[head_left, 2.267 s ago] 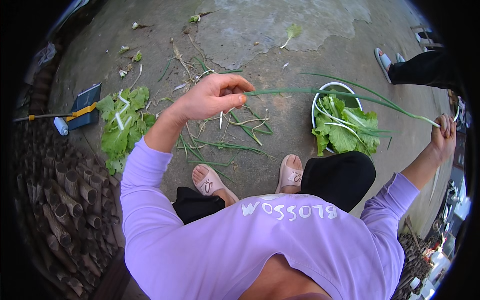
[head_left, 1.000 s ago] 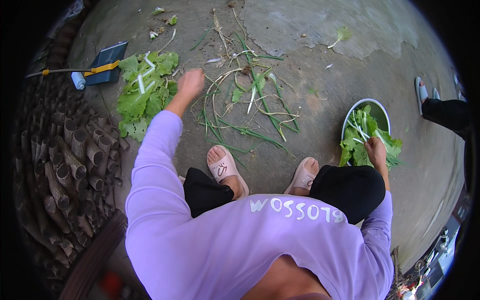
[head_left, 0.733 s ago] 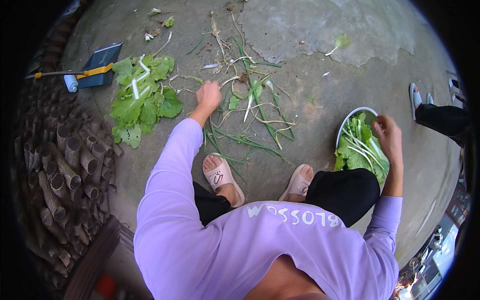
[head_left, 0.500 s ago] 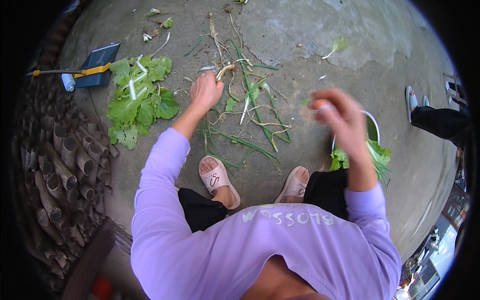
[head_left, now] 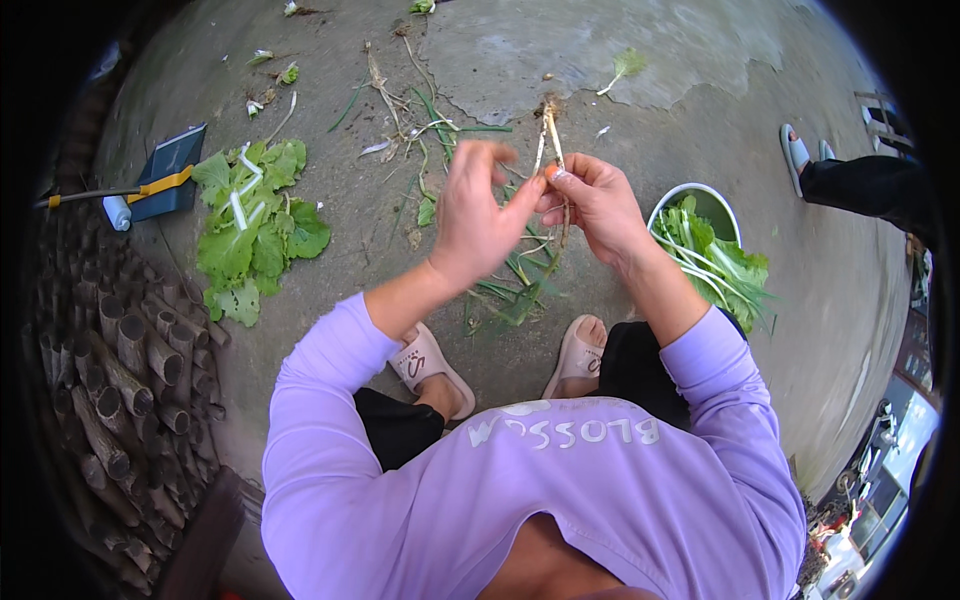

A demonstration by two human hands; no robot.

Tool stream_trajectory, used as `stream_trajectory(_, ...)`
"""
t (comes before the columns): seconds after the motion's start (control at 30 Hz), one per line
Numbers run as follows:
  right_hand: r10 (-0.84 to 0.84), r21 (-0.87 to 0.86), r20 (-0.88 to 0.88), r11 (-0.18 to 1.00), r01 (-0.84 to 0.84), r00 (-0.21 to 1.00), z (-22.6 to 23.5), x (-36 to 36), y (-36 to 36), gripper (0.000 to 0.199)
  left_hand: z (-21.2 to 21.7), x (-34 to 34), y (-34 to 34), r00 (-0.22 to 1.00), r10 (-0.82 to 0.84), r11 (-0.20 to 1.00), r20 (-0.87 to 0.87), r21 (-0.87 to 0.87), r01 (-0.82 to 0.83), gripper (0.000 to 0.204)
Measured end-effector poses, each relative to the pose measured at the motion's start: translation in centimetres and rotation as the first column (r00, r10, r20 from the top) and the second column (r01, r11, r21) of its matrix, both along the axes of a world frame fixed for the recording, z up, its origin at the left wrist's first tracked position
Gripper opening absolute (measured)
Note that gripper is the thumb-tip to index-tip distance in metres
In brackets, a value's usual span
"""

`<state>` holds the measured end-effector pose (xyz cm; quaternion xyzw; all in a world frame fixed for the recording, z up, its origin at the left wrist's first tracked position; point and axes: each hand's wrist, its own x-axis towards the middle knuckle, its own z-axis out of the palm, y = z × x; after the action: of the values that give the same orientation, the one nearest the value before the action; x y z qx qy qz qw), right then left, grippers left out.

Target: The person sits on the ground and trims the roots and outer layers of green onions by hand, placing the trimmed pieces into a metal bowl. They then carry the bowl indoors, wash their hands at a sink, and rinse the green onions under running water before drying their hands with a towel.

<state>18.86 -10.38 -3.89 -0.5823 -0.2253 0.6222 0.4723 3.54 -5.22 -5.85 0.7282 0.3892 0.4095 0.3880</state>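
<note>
Gripping rooted stalks [head_left: 555, 140], now with right fingers [head_left: 583, 188]

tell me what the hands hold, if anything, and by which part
Right hand: spring onions, by the pale stems, not the roots. Left hand: blurred, cannot tell.

You wear a lavender top [head_left: 520, 500] with white lettering [head_left: 560, 435] at six o'clock, black trousers [head_left: 640, 375] and pink slippers [head_left: 460, 390] with dark markings; at one o'clock, your cream-white stalks [head_left: 557, 140] end in brown roots [head_left: 549, 107], and the grey concrete [head_left: 600, 30] pales; between nine and ten, bright green leaves [head_left: 265, 260] carry white strips [head_left: 238, 208]; at ten, a slate-blue dustpan [head_left: 165, 165] bears a yellow band [head_left: 168, 184]; toward eight, the logs [head_left: 120, 380] are brown; between two and three, a bowl [head_left: 722, 205] shows a white rim and green inside.
</note>
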Motion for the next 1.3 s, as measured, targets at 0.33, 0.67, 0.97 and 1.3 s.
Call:
stream_trajectory(0.33,0.284,-0.162,0.330,0.957,-0.242,0.900,2.6,2.3,-0.7,0.021,-1.8,-1.9,5.5,0.855,-0.351,0.445,0.382,-0.735,0.512,0.024)
stream_trajectory(0.67,0.112,0.044,-0.131,0.993,-0.107,0.985,5.2,7.4,-0.3,0.020,-7.8,-7.7,10.0,0.871,-0.424,0.774,-0.250,-0.599,0.205,0.042)
stream_trajectory(0.97,-0.142,0.083,-0.408,0.978,0.191,0.902,3.3,8.2,1.4,0.027,-0.1,3.3,-0.3,0.481,-0.762,0.249,0.433,-0.490,0.836,0.042)
stream_trajectory(1.3,0.113,-0.064,0.181,0.993,-0.103,0.977,2.4,4.0,-1.8,0.034,-0.3,2.2,1.5,0.697,-0.229,0.102,0.680,-0.695,0.712,0.026)
